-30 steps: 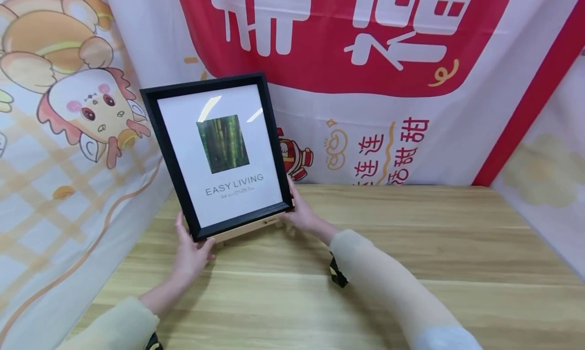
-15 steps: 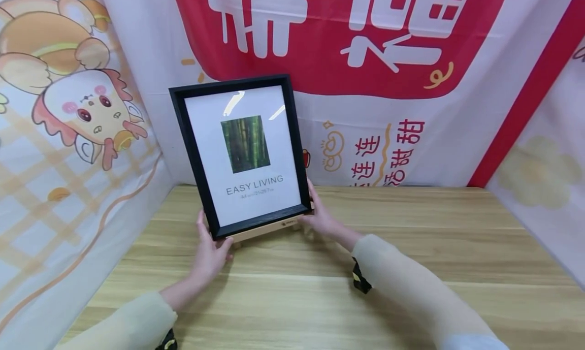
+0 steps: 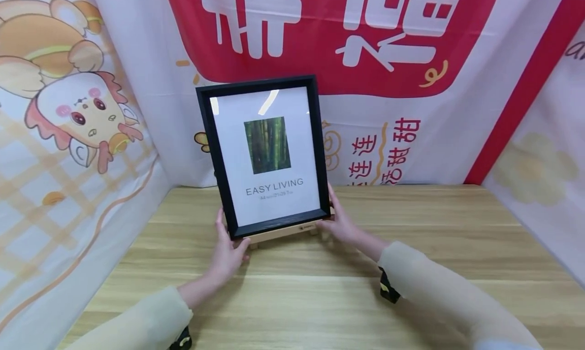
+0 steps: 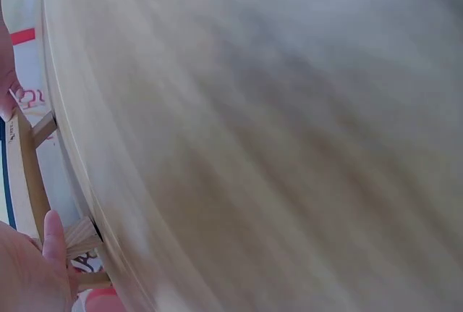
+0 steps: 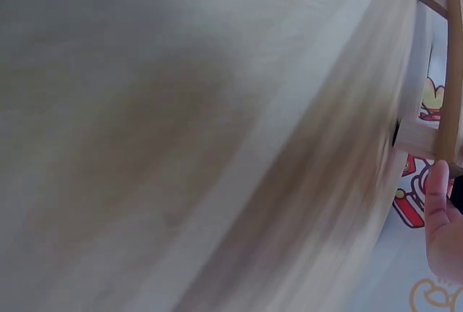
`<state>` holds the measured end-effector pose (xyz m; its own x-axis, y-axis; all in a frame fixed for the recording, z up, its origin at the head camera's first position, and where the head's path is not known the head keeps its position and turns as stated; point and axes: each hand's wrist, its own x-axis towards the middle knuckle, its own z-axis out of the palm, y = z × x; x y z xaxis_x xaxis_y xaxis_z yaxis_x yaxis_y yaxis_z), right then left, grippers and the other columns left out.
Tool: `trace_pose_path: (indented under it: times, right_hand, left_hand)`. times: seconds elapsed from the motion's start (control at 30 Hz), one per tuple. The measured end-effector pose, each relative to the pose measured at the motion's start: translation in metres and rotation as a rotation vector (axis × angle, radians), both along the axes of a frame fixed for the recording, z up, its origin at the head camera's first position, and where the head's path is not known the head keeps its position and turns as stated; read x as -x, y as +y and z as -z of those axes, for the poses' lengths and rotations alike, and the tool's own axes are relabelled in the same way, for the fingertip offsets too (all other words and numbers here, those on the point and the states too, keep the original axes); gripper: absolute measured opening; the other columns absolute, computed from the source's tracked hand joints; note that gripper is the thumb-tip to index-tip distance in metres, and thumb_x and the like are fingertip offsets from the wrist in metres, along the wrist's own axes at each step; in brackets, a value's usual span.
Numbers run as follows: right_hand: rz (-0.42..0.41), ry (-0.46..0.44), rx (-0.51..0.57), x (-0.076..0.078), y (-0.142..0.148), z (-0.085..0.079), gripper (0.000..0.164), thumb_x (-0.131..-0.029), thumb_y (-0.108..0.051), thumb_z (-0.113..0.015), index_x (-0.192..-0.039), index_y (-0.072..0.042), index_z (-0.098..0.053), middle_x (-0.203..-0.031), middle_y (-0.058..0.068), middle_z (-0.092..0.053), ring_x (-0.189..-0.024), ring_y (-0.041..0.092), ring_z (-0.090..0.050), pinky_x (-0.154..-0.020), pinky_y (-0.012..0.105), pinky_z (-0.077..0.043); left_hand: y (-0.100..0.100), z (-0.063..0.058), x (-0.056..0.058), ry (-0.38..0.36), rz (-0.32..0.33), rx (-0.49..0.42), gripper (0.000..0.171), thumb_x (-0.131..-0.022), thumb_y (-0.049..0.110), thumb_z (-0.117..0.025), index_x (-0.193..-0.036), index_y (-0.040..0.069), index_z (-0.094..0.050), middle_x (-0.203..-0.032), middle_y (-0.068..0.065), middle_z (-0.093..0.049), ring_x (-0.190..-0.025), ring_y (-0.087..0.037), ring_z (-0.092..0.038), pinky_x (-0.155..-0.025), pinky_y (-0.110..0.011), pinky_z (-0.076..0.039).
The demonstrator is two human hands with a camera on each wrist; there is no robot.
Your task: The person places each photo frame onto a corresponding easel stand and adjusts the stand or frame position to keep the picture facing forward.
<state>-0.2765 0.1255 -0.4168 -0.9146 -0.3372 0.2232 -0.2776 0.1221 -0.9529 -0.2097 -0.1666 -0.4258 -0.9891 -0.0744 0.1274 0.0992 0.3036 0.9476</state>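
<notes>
A black picture frame (image 3: pixel 268 152) with a bamboo picture and the words EASY LIVING leans back on a small wooden easel (image 3: pixel 279 232). My left hand (image 3: pixel 228 256) holds the lower left corner, its thumb at the front of the ledge. At the lower right corner, my right hand (image 3: pixel 344 227) grips the other end. In the left wrist view, the ledge (image 4: pixel 30 182) and short legs (image 4: pixel 83 231) show beside my left hand (image 4: pixel 32 272). The right wrist view has my right thumb (image 5: pixel 437 189) at the ledge's end. The frame hides most of the easel.
A wood-grain table (image 3: pixel 320 294) lies under the easel. Behind it hangs a white cloth with a red panel (image 3: pixel 311 50), close to the frame's back. A cartoon-printed cloth (image 3: pixel 91 197) borders the left side, and a pale cloth (image 3: pixel 548 197) the right.
The picture frame and easel have moved right in the head view, with both hands on them. The frame looks slightly less tilted sideways. The background has shifted a little left.
</notes>
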Motion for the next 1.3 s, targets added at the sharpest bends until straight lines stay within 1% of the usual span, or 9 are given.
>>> trace_pose_path:
  times: [0.13,0.33,0.5,0.6,0.73,0.9,1.1,1.2,1.3]
  right_hand:
    - [0.040,-0.028,-0.004,-0.008,0.007,0.000,0.116,-0.079,0.024,-0.061,-0.157,-0.031,0.004,-0.145,0.033,-0.025,-0.109,0.044,-0.053,-0.084,0.034,-0.055]
    - [0.100,-0.059,-0.008,-0.023,0.022,-0.001,0.116,-0.080,0.023,-0.060,-0.156,-0.033,0.007,-0.144,0.035,-0.024,-0.101,0.044,-0.058,-0.080,0.037,-0.057]
    - [0.134,-0.026,-0.032,-0.031,0.035,0.000,0.115,-0.080,0.021,-0.062,-0.156,-0.030,0.007,-0.145,0.036,-0.023,-0.104,0.048,-0.056,-0.081,0.033,-0.057]
    - [0.164,-0.012,-0.049,-0.034,0.041,0.001,0.114,-0.080,0.020,-0.063,-0.156,-0.029,0.007,-0.144,0.036,-0.025,-0.105,0.048,-0.055,-0.081,0.030,-0.056]
    - [0.192,0.000,-0.054,-0.038,0.048,0.001,0.115,-0.080,0.021,-0.063,-0.156,-0.028,0.007,-0.144,0.034,-0.025,-0.110,0.048,-0.051,-0.083,0.031,-0.055]
    - [0.214,0.026,-0.072,-0.042,0.054,0.002,0.116,-0.079,0.021,-0.064,-0.156,-0.030,0.007,-0.153,0.028,-0.016,-0.122,0.047,-0.041,-0.088,0.036,-0.054]
    - [0.244,0.009,-0.087,-0.046,0.055,0.003,0.116,-0.082,0.017,-0.066,-0.156,-0.035,0.006,-0.144,0.032,-0.027,-0.108,0.047,-0.053,-0.084,0.037,-0.055]
    - [0.262,0.001,-0.114,-0.048,0.056,0.003,0.116,-0.082,0.014,-0.067,-0.155,-0.038,0.007,-0.148,0.030,-0.025,-0.112,0.045,-0.052,-0.087,0.039,-0.053]
    - [0.273,-0.003,-0.117,-0.051,0.056,0.003,0.116,-0.082,0.014,-0.067,-0.155,-0.038,0.008,-0.147,0.031,-0.024,-0.113,0.046,-0.052,-0.090,0.040,-0.053]
  left_hand:
    - [0.006,-0.001,-0.001,-0.004,0.018,0.010,0.107,-0.091,-0.009,-0.058,-0.151,0.041,0.014,-0.144,-0.022,-0.034,-0.112,-0.042,-0.056,-0.056,-0.041,-0.058]
    - [0.020,-0.002,0.002,-0.018,0.051,0.029,0.108,-0.091,-0.008,-0.059,-0.150,0.047,0.014,-0.145,-0.022,-0.036,-0.102,-0.038,-0.060,-0.055,-0.040,-0.058]
    - [0.030,-0.002,0.005,-0.023,0.086,0.014,0.110,-0.090,-0.007,-0.060,-0.149,0.050,0.013,-0.146,-0.022,-0.037,-0.092,-0.037,-0.063,-0.055,-0.041,-0.058]
    - [0.035,-0.002,0.007,-0.033,0.104,0.007,0.110,-0.090,-0.006,-0.061,-0.148,0.052,0.013,-0.145,-0.023,-0.040,-0.080,-0.036,-0.063,-0.055,-0.042,-0.057]
    - [0.041,-0.002,0.011,-0.051,0.118,0.030,0.110,-0.091,-0.003,-0.063,-0.147,0.053,0.014,-0.145,-0.024,-0.041,-0.068,-0.034,-0.061,-0.055,-0.041,-0.057]
    - [0.044,-0.003,0.014,-0.059,0.138,0.028,0.109,-0.091,-0.002,-0.063,-0.148,0.053,0.012,-0.146,-0.022,-0.038,-0.072,-0.034,-0.062,-0.057,-0.041,-0.058]
    - [0.046,-0.005,0.018,-0.049,0.163,0.018,0.109,-0.090,-0.004,-0.063,-0.149,0.050,0.010,-0.147,-0.021,-0.035,-0.072,-0.036,-0.062,-0.058,-0.042,-0.058]
    - [0.046,-0.006,0.019,-0.047,0.173,0.021,0.108,-0.090,-0.005,-0.063,-0.150,0.048,0.009,-0.148,-0.021,-0.034,-0.071,-0.035,-0.062,-0.058,-0.042,-0.058]
    - [0.045,-0.006,0.021,-0.052,0.180,0.022,0.109,-0.090,-0.005,-0.064,-0.150,0.050,0.008,-0.147,-0.019,-0.036,-0.072,-0.036,-0.062,-0.058,-0.042,-0.058]
